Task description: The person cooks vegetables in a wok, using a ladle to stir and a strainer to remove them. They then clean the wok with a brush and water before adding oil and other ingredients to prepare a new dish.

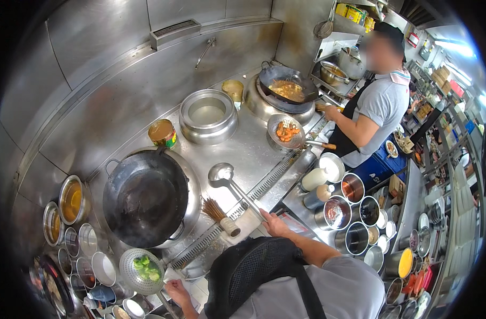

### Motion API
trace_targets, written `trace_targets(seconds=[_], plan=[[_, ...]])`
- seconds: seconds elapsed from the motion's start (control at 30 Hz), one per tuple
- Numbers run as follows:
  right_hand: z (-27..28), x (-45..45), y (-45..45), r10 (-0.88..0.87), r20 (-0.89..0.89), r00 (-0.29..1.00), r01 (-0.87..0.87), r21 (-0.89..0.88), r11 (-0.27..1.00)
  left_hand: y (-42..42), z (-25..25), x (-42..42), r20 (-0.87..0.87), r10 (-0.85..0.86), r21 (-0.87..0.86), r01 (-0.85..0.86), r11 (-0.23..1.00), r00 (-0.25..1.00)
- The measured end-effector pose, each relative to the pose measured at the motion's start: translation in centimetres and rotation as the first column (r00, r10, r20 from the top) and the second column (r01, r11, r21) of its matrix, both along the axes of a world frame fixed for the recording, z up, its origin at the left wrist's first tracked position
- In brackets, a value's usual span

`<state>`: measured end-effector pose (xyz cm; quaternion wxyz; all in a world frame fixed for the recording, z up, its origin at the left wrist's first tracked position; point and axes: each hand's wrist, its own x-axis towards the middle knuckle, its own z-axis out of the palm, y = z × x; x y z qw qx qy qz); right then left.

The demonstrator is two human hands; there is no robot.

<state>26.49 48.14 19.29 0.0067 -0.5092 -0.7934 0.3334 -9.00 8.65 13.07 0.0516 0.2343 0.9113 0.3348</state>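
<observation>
My right hand (275, 224) grips the end of a long-handled steel ladle (221, 173), whose bowl rests over the steel cooktop. My left hand (178, 293) is low in the view, fingers curled, beside a white cloth (172, 275) and the handle of a perforated strainer (127, 267). Whether it holds either one cannot be told. Broccoli florets (146, 268) lie in that strainer. In front of me a large black wok (147, 199) sits on its burner ring, dark inside with a little liquid sheen. A bamboo wok brush (223, 218) lies between the wok and the ladle.
A co-worker (380, 95) stands at right by a second wok (289, 85) holding food in brown sauce. Another strainer (286, 131) holds orange-brown pieces. A steel pot (208, 115) and an open can (162, 132) stand behind. Sauce containers (356, 238) crowd the right; several bowls (73, 199) line the left.
</observation>
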Motion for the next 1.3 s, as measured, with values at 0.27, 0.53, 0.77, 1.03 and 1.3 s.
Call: trace_targets(seconds=[0.27,0.53,0.77,1.03,1.3], plan=[[-1.4,0.4,0.5,-0.011,-0.067,0.998,0.013,0.042,0.999,0.6,-0.9,-0.2,-0.074,-0.017,-0.037,0.015,0.999,0.997],[-1.0,-0.4,-0.3,-0.039,-0.099,0.994,0.045,0.058,0.997,1.1,1.4,-1.2,0.018,-0.087,-0.077,0.088,0.993,0.996],[-0.2,-0.7,-0.2,-0.072,-0.158,0.985,0.085,0.08,0.993,1.0,1.5,-2.0,0.003,-0.131,-0.184,0.129,0.974,0.991],[3.6,-1.5,-0.8,-0.148,-0.26,0.954,0.165,0.044,0.985,8.3,12.5,-2.8,0.03,-0.225,0.223,0.213,0.951,0.974],[9.9,-6.8,-0.6,-0.151,-0.32,0.935,0.185,0.078,0.98,18.5,13.4,-1.3,-0.269,-0.527,0.187,0.58,0.793,0.806]])
